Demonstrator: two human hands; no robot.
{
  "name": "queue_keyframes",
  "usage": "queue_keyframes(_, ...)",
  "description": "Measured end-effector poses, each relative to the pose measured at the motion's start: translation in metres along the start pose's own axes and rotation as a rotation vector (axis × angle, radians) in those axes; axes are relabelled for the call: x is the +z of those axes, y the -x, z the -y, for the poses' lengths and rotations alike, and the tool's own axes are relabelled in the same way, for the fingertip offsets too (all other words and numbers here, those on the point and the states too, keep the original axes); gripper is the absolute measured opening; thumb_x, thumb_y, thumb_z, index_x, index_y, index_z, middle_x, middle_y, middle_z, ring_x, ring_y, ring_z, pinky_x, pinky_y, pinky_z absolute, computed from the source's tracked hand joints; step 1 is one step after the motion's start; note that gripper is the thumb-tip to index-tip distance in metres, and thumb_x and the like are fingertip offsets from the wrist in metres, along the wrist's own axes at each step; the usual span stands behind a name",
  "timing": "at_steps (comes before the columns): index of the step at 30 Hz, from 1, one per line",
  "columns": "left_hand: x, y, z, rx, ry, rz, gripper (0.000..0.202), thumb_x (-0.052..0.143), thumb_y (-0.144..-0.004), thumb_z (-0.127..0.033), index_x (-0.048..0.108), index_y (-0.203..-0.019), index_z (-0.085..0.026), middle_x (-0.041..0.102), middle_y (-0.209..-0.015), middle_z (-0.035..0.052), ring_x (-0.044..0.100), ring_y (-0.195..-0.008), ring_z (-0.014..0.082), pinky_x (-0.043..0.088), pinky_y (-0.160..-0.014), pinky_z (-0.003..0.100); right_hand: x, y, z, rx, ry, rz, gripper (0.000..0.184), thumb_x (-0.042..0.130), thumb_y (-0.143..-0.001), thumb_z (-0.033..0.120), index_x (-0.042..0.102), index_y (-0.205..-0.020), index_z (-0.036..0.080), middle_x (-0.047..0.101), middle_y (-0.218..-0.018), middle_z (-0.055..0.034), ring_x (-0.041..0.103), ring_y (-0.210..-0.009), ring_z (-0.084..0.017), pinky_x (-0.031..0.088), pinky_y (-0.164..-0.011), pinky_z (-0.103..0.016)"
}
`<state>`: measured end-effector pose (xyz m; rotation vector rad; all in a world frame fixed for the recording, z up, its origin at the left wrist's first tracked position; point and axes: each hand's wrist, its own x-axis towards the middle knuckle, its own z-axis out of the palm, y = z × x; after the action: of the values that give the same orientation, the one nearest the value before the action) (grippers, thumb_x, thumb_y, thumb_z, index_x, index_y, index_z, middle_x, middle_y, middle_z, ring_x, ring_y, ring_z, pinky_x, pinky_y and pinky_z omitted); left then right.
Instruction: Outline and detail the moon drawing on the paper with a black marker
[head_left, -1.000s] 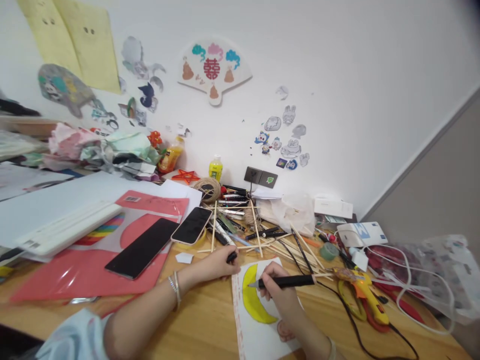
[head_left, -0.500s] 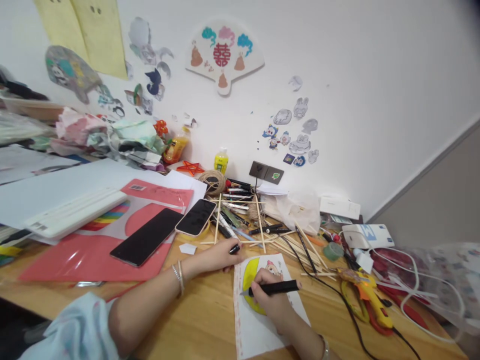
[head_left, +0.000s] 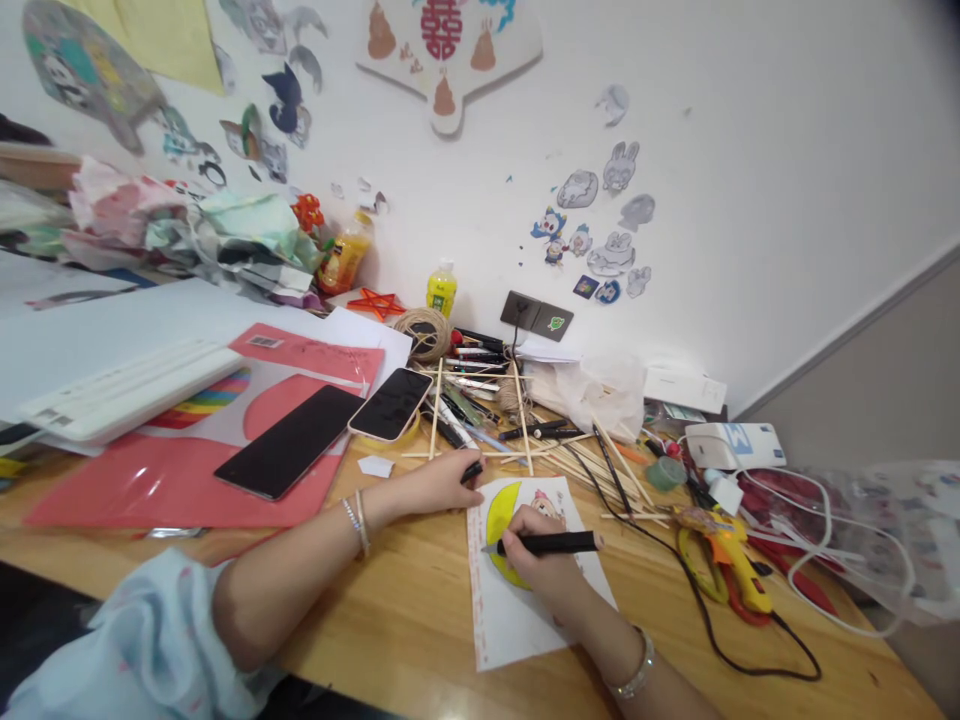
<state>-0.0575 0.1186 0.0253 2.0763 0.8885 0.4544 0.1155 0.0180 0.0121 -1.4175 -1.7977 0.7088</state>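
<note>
My right hand [head_left: 541, 562] is closed around a black marker [head_left: 559, 543], its grey tip at the left edge of a yellow crescent [head_left: 501, 512]. The crescent is drawn on a white sheet of paper [head_left: 517, 640], with a small pink-topped cartoon figure [head_left: 550, 503] beside it, partly covered by my hand. Reddish marks run down the sheet's left edge. Just left of the sheet's top corner, my left hand [head_left: 442, 483] rests on the wooden table, its fingers closed on a small black pen cap [head_left: 472, 471].
Two phones, one a black phone [head_left: 289, 440], lie on a red folder [head_left: 150, 495] at left. Behind the paper are wooden sticks [head_left: 592, 475], scattered markers and a twine roll [head_left: 424, 335]. A yellow glue gun [head_left: 739, 565] with a black cable lies at right.
The view has tilted down, so the wall items sit higher in the picture. My right hand keeps the marker at the crescent's left edge; both hands hold the same things.
</note>
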Motion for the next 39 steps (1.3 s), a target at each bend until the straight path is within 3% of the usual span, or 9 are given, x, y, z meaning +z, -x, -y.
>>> queue_keyframes(11,-0.002,0.0031,-0.0048,0.023,-0.047,0.02,0.014,0.054,-0.066,-0.024,0.044,-0.074,-0.019,0.049,-0.07,-0.0037,0.044,-0.062,0.0119,0.033,-0.056,0.022,-0.0011,0.0035,0.0027,-0.032,0.102,0.07,0.018,0.047,-0.075,0.021,0.044,-0.057,0.02,0.052,-0.057,0.0018,0.047,-0.055,-0.013,0.034,-0.053,-0.025)
queue_keyframes(16,-0.0031,0.0027,-0.0072,0.015,-0.063,0.028,0.013,0.053,-0.067,-0.026,0.044,-0.074,-0.019,0.048,-0.069,-0.0037,0.044,-0.061,0.012,0.033,-0.056,0.023,-0.0028,0.0054,-0.0017,0.009,0.11,-0.009,0.018,0.049,-0.073,0.021,0.046,-0.056,0.019,0.053,-0.054,0.0022,0.049,-0.054,-0.013,0.034,-0.053,-0.025)
queue_keyframes(21,-0.0031,0.0027,-0.0071,0.024,-0.065,0.028,0.013,0.053,-0.067,-0.025,0.044,-0.074,-0.019,0.049,-0.07,-0.0034,0.044,-0.062,0.0122,0.033,-0.057,0.023,-0.0034,0.0043,0.0016,-0.032,0.107,0.044,0.018,0.049,-0.074,0.023,0.047,-0.056,0.019,0.055,-0.056,0.002,0.05,-0.055,-0.013,0.035,-0.055,-0.025)
queue_keyframes(39,-0.0035,0.003,-0.0076,0.013,-0.105,0.042,0.013,0.052,-0.068,-0.023,0.041,-0.074,-0.02,0.048,-0.07,-0.0037,0.045,-0.062,0.0124,0.033,-0.056,0.023,-0.0011,0.0049,0.0027,-0.001,0.071,0.037,0.018,0.048,-0.071,0.021,0.043,-0.054,0.02,0.05,-0.053,0.0024,0.047,-0.053,-0.013,0.032,-0.052,-0.024)
